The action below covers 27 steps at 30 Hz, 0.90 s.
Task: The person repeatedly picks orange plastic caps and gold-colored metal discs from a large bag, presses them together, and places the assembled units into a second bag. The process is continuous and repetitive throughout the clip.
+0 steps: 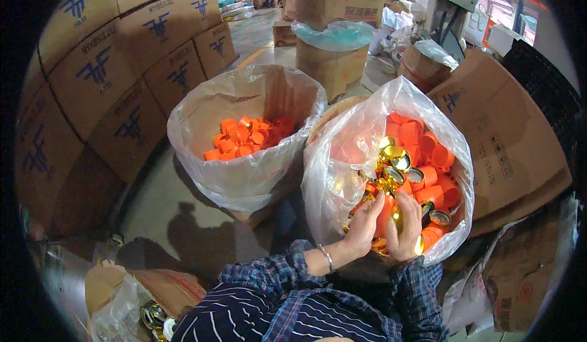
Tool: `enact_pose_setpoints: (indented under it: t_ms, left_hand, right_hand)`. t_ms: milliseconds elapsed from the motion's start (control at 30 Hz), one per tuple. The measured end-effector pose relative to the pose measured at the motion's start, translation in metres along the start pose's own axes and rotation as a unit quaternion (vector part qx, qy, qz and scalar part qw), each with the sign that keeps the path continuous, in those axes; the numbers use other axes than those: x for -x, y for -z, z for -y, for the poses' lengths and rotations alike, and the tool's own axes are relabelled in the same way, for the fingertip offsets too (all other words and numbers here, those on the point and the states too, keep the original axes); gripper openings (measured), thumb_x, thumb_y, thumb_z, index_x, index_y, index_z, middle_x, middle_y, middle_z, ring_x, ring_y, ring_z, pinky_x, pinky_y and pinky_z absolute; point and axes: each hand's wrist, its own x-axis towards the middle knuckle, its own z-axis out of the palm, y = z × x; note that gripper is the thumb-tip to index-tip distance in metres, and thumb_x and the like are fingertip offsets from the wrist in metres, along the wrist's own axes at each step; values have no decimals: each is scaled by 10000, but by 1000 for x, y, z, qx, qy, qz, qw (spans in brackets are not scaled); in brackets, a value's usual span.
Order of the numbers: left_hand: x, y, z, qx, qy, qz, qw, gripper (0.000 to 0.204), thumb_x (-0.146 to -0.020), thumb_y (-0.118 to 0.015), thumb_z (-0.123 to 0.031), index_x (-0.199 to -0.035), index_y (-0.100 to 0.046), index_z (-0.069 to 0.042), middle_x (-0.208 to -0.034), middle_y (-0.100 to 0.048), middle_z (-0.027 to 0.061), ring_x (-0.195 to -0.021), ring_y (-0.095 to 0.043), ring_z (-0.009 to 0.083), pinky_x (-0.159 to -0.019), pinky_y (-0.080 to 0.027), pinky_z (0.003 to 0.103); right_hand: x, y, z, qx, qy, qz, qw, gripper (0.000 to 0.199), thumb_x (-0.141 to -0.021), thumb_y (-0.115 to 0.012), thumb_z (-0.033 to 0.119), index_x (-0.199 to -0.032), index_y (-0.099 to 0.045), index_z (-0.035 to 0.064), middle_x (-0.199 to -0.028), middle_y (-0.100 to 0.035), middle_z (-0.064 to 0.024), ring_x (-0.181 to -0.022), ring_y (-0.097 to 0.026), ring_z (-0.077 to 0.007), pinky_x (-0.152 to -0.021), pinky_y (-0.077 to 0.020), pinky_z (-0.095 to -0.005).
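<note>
Both of my hands are close together over the near side of a plastic-lined box point(330, 128) on the right. My left hand point(362, 227), with a bracelet at the wrist, is closed on an orange cap point(385, 215). Facing it, my right hand point(406, 227) has its fingers bent around a shiny gold lid point(397, 217) against that cap; the fingers partly hide both. Loose gold lids point(394, 174) lie in a heap just beyond my fingertips. Orange caps point(440, 155) fill the right side of the same box, some with gold lids among them.
A second lined box point(189, 152) to the left holds more orange caps point(247, 135). Cartons point(104, 85) are stacked along the left. Another carton point(501, 140) leans at the right. An opened bag point(122, 299) with metal lids sits at lower left. Further lined boxes point(333, 60) stand behind.
</note>
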Motion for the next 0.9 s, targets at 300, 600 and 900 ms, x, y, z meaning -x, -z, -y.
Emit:
enact_pose_setpoints:
  t_ms: [300,600,900]
  left_hand:
    - [10,-24,-11,-44,-99,63,992,283,-1040,-556,-311,-1016,-567,-30,-995,-639,35,-903,-592,120,-800,-476,311]
    - [33,-19,4,-343,-457,96,815,272,-1018,-580,-264,-1118,-541,-14,-1010,-605,78,-946,-562,130,-800,-483,315]
    - [36,-15,-10,-95,-162,47,981,332,-1081,-452,-295,-1245,-536,-18,-1185,-597,77,-1081,-581,161,-954,-473,309]
  right_hand:
    - [8,-4,7,-32,-120,-132,983,418,-889,-574,93,-1284,-545,-42,-1253,-584,-184,-1175,-557,-320,-1039,-420,-392]
    - [12,-10,12,-500,-367,-184,762,436,-1062,-395,306,-1311,-533,-25,-1264,-586,-119,-1151,-561,-212,-1002,-444,-328]
    - [8,1,25,-161,-134,-123,970,507,-793,-702,131,-1256,-576,-32,-1216,-602,-232,-1121,-585,-364,-988,-461,-411]
